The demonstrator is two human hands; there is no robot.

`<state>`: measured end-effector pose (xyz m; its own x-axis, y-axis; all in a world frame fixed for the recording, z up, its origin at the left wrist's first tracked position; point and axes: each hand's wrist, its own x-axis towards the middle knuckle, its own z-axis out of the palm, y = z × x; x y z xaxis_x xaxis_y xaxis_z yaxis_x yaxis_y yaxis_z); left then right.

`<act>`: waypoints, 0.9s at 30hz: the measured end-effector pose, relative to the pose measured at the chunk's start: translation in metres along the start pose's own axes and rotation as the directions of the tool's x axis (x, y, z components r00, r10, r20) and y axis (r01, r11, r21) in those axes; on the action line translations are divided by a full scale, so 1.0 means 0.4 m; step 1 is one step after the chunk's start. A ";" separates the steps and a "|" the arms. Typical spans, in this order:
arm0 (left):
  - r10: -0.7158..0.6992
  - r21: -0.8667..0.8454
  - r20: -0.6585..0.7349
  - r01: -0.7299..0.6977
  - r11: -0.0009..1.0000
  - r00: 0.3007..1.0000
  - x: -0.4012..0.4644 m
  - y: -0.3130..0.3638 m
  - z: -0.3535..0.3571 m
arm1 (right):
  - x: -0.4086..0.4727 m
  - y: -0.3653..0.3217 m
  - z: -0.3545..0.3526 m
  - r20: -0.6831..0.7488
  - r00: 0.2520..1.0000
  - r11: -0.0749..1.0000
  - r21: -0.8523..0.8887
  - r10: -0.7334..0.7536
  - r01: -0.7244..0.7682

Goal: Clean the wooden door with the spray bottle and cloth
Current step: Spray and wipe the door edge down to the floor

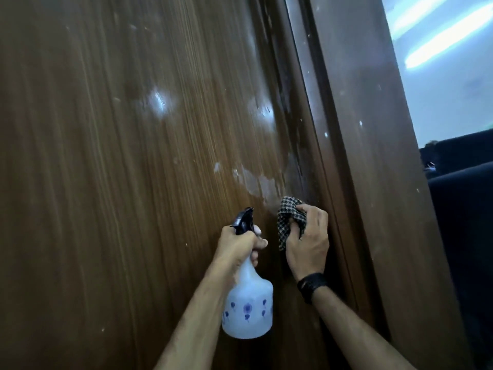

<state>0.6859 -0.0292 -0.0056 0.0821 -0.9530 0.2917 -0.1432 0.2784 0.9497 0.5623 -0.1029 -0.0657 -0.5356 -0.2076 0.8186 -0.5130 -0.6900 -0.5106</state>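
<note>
Fingers of the left hand (241,243) are gripping the spray bottle (248,303) neck while the right hand (306,244) is clutching the checked cloth (290,217) against the wooden door (133,156).

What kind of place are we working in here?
Probably a home, at an indoor doorway: a wooden door in its frame, and what looks like a dark sofa beyond a pale wall.
</note>
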 end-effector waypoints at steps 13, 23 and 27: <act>0.029 0.018 0.095 -0.031 0.999 0.995 0.035 0.047 -0.020 | 0.072 -0.008 0.067 -0.026 0.999 0.999 -0.024 0.047 -0.048; 0.103 -0.182 -0.121 -0.125 0.975 0.987 0.049 0.089 -0.116 | 0.042 -0.157 0.179 0.115 0.957 0.960 0.119 -0.266 0.253; 0.102 -0.143 -0.077 -0.112 0.983 0.992 0.023 0.103 -0.140 | 0.097 -0.164 0.183 -0.013 0.990 0.990 0.013 -0.141 0.141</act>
<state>0.7361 -0.0199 0.0425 0.1424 -0.9077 0.3948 -0.0091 0.3976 0.9175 0.6244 -0.1164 0.0188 -0.4667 -0.0987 0.8789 -0.5751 -0.7211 -0.3864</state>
